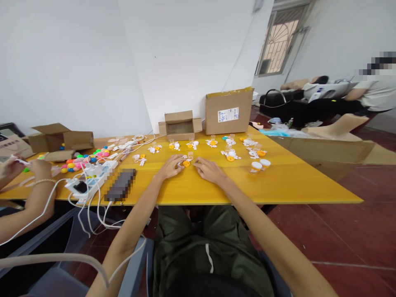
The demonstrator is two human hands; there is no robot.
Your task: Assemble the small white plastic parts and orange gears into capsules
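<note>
My left hand rests at the table's middle, fingers curled in beside a small orange round piece. Its thumb and fingers close around something small and pale that I cannot make out. Just across from it, my right hand has its thumb and fingertips drawn together near the same orange piece; whatever they may hold is too small to see. A small clear plastic cup stands behind the orange piece, with small white cut-out pieces next to it.
Several piles of white pieces with orange discs and clear cups lie around. Two white-lidded jars stand right. Behind are a small open carton and a larger box. Left are a phone, a power strip and another person's hands.
</note>
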